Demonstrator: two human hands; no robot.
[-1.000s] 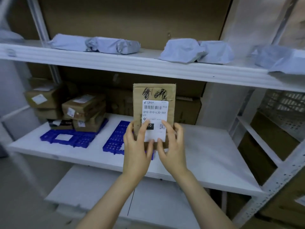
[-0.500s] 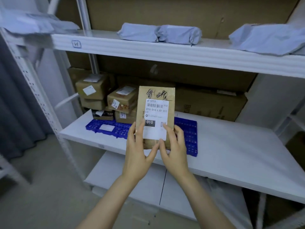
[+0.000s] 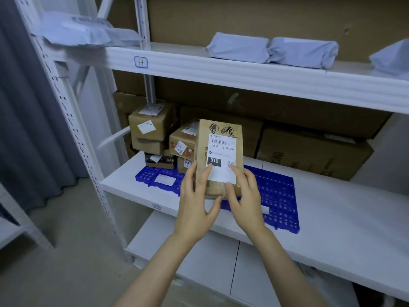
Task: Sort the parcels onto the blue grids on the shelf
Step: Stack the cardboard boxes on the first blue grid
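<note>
Head view, left hand [image 3: 195,208], right hand [image 3: 244,201] gripping parcel [image 3: 221,149]

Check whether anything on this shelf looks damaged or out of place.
The held parcel has black marker scribbles above its label. Behind it, the brown boxes stacked on the left blue grid sit crooked, not squared. Nothing looks spilled.
</note>
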